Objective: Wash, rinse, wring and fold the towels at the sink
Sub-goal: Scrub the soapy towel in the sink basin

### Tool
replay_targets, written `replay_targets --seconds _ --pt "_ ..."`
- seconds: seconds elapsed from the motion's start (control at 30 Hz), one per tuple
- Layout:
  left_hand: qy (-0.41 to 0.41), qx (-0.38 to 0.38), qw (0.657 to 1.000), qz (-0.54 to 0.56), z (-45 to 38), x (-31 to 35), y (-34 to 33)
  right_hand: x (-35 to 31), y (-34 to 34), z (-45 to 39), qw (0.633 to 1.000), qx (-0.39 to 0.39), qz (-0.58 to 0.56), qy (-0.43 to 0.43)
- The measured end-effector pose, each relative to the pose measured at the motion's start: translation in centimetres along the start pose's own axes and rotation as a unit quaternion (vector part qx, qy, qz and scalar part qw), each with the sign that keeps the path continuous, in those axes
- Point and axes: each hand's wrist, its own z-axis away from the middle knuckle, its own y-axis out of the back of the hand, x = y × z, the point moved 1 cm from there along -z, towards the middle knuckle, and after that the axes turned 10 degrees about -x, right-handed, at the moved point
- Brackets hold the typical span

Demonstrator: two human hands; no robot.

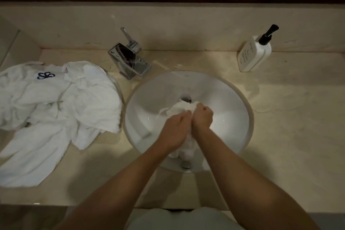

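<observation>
With the left hand [176, 125] and right hand [202, 115] both clamped on the bunched towel [182, 108] over the sink [233, 99] at frame centre, uneven twisting risks slipping cloth and water splashing onto the bench [280, 117].

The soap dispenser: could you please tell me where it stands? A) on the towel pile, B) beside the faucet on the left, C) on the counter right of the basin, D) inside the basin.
C: the soap dispenser stands on the counter, right of the basin.
</observation>
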Motion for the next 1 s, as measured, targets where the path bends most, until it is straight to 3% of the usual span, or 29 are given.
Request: replay_targets --seconds 0.07,0.17,0.27,0.33,0.37,0.43,0.47,0.5,0.53,0.57,0.63,0.67,0.83,0.93,1.0 --pt "0.022 0.015 1.000 0.006 -0.9 0.2 0.8 -0.2 0.1 -0.2 0.997 -0.067 -0.025 -0.021" --pt "0.082 0.054 0.995 0.022 -3.3 0.2 2.8 0.2 -0.8 2.6 0.978 -0.196 0.037 0.066" --pt "0.009 0.034 0.999 -0.029 -1.9 0.6 1.3 -0.8 -1.1 1.3 0.990 -0.098 0.051 0.090" --pt "-0.017 0.007 0.998 -0.067 -0.5 0.0 0.1 -1.2 -0.4 -0.8 0.999 -0.043 0.007 0.017" --pt "-0.022 0.004 0.997 -0.076 -0.2 -0.4 -0.1 -1.1 0.1 -1.6 0.997 -0.054 -0.049 -0.029" --pt "0.016 0.024 0.999 -0.035 -0.3 -1.2 0.8 -0.8 1.5 -1.0 0.968 -0.136 -0.186 -0.094" --pt "0.056 0.039 0.997 0.041 -0.6 -1.6 1.6 -0.7 2.4 0.2 0.948 -0.177 -0.245 -0.103" --pt "0.090 0.048 0.982 0.156 -0.9 -2.4 2.2 -0.4 3.2 1.2 0.928 -0.198 -0.297 -0.108" --pt "0.122 0.035 0.943 0.306 -0.9 -3.0 2.6 0.4 4.1 1.9 0.903 -0.208 -0.361 -0.101" --pt "0.154 0.008 0.883 0.442 -0.7 -3.6 2.7 1.1 5.2 2.5 0.883 -0.194 -0.416 -0.096" --pt "0.198 -0.019 0.784 0.588 0.3 -4.9 2.5 2.8 6.3 3.8 0.855 -0.188 -0.478 -0.070" --pt "0.199 -0.033 0.767 0.609 0.7 -5.5 2.5 3.8 6.4 4.0 0.846 -0.194 -0.490 -0.084" --pt "0.248 -0.120 0.758 0.591 1.0 -6.5 2.2 5.1 6.5 3.8 0.860 -0.151 -0.471 -0.127" --pt "0.255 -0.133 0.805 0.519 0.8 -5.7 2.3 3.5 6.5 4.4 0.868 -0.186 -0.450 -0.100" --pt "0.225 -0.079 0.840 0.487 0.3 -5.1 2.7 2.7 5.7 5.2 0.878 -0.224 -0.409 -0.109"
